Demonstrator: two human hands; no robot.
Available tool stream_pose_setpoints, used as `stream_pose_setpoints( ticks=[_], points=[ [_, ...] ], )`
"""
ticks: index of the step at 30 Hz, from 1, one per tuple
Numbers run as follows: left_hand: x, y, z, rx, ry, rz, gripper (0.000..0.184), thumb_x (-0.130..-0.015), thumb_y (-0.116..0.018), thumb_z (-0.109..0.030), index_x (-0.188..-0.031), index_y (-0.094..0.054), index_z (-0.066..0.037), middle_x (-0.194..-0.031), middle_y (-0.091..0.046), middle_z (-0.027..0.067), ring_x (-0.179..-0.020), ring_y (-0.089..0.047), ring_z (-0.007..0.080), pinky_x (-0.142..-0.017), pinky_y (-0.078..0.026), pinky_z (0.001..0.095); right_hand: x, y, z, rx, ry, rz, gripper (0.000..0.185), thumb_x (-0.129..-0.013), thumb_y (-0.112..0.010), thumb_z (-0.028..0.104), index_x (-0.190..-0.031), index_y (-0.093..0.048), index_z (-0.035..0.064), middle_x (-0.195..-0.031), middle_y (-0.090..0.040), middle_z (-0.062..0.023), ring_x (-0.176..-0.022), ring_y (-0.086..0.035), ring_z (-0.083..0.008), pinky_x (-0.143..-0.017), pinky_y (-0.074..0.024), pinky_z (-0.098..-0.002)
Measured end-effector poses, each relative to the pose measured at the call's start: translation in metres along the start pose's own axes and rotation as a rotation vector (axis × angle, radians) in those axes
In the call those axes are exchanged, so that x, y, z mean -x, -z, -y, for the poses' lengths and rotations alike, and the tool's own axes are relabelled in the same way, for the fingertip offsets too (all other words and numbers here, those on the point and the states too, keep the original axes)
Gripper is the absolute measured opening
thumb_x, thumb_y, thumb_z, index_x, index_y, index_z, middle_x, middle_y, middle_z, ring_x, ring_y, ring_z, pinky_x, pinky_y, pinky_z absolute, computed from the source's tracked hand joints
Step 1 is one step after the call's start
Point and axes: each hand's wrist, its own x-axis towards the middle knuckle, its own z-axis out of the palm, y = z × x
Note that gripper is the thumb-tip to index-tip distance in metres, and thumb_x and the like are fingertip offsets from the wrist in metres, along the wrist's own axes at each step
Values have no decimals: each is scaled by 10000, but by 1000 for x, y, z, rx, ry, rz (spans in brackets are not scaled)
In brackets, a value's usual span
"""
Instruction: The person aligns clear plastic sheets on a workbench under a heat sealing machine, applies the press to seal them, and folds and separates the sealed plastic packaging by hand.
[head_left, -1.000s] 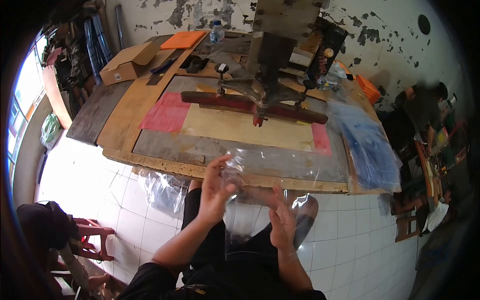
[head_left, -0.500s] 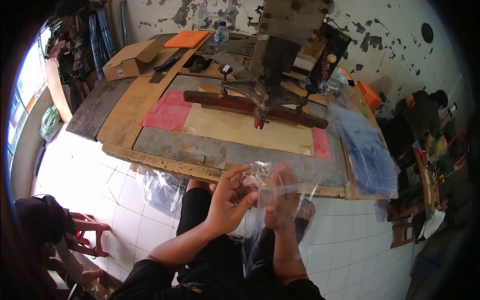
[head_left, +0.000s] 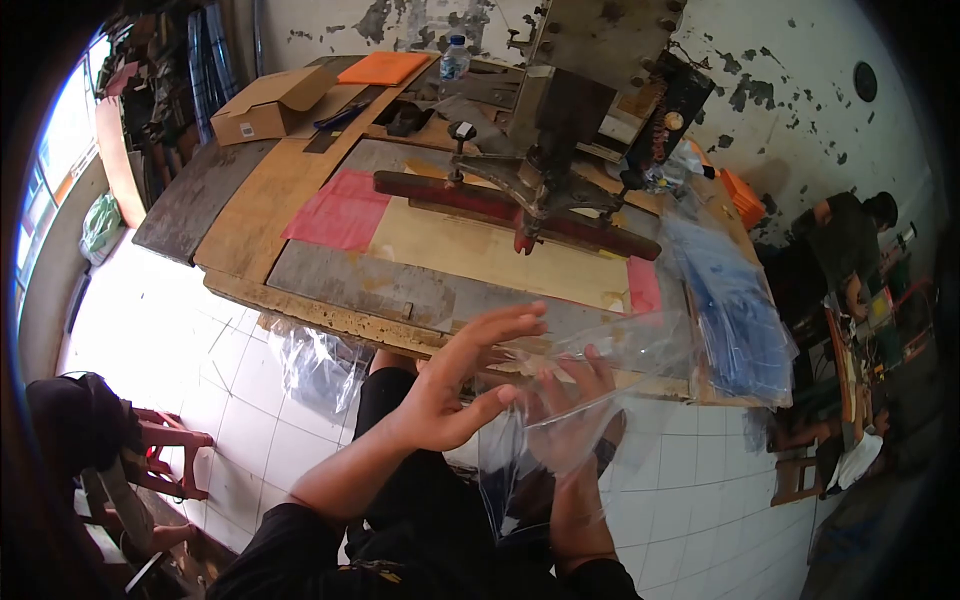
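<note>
A clear plastic sheet or sleeve [head_left: 520,480] hangs in front of me, creased and see-through, its upper part stretching right toward the table edge. My left hand [head_left: 450,390] is at its left side, fingers stretched out and thumb apart, the thumb tip touching or very near the film. Behind or inside the plastic is my right hand [head_left: 565,415], its fingers raised and spread; I cannot tell which side of the film it is on. Just beyond both hands lies the worktable [head_left: 330,300] with a press whose red bar [head_left: 450,198] spans a cream sheet [head_left: 480,245] with pink ends.
Stacked clear-blue plastic sheets [head_left: 740,320] lie at the table's right edge. Toward the back are a cardboard box [head_left: 265,110], an orange pad [head_left: 385,68] and a water bottle [head_left: 455,62]. Plastic [head_left: 315,365] hangs under the front edge. Other people are at left and right.
My left hand has opened, its fingers straightening away from the film. The plastic has spread out to the right, and my right hand has lowered slightly with its fingers parting.
</note>
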Motion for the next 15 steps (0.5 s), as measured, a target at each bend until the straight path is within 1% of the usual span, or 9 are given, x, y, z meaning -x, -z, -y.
stream_pose_setpoints(
  ticks=[2,3,4,5,7,8,10,13,15],
  points=[
    [1,-2,-5,49,48,56,607,-1060,-648,-131,-1595,-408,25,-1663,-432,222,-1482,-506,271,-1095,-517,394,6,-5,-1,-114,40,-29,479,-1010,-670,266,-1462,-644,110,-1438,-572,-210,-1354,-534,-447,-1048,-503,-581],
    [2,-8,-13,113,149,24,595,-1058,-659,-103,-1590,-421,17,-1587,-527,214,-1422,-563,251,-1082,-523,384,6,-7,3,-114,40,-29,479,-1010,-670,266,-1462,-644,110,-1438,-572,-210,-1354,-534,-447,-1048,-503,-581],
    [2,-12,-18,177,250,-7,584,-1055,-669,-74,-1584,-435,9,-1511,-622,207,-1361,-619,230,-1070,-530,375,6,-9,7,-167,-50,-75,500,-1023,-655,263,-1490,-616,88,-1437,-569,-217,-1341,-542,-446,-1041,-508,-580],
    [3,-14,-17,176,250,-5,584,-1055,-669,-74,-1584,-435,9,-1511,-622,207,-1361,-619,230,-1070,-530,375,5,-11,11,-220,-141,-122,521,-1037,-640,260,-1519,-587,67,-1436,-567,-223,-1328,-549,-445,-1035,-513,-579],
    [6,-17,-16,-86,284,6,579,-1041,-700,-40,-1566,-459,-1,-1222,-793,155,-1169,-723,181,-1015,-555,342,2,-8,15,-232,-182,-139,538,-1058,-606,295,-1537,-564,55,-1461,-546,-225,-1344,-538,-450,-1043,-508,-576],
    [8,-20,-15,-87,285,6,579,-1041,-700,-40,-1566,-459,-1,-1222,-793,155,-1169,-723,181,-1015,-555,342,0,-6,17,-245,-222,-154,558,-1079,-572,329,-1556,-541,42,-1486,-526,-228,-1359,-527,-454,-1052,-504,-573],
    [11,-25,-15,-161,309,-36,573,-1038,-710,-39,-1557,-469,-9,-1032,-830,122,-1056,-761,158,-954,-575,321,-3,2,15,-260,-262,-170,582,-1099,-538,364,-1575,-518,30,-1512,-505,-230,-1375,-516,-458,-1060,-500,-569],
    [13,-22,-18,-184,335,6,590,-1035,-712,-34,-1567,-458,-9,-1015,-822,117,-1003,-764,147,-915,-583,317,-4,12,2,93,-66,-23,631,-1094,-516,468,-1545,-548,29,-1533,-482,-224,-1415,-471,-473,-1091,-474,-591],
    [13,-18,-22,-160,359,31,599,-1034,-710,-29,-1574,-452,-12,-985,-811,104,-969,-762,143,-906,-584,317,-4,6,-1,-114,-304,-151,669,-1077,-502,547,-1513,-589,47,-1527,-487,-230,-1445,-433,-488,-1124,-436,-621]
  ],
)
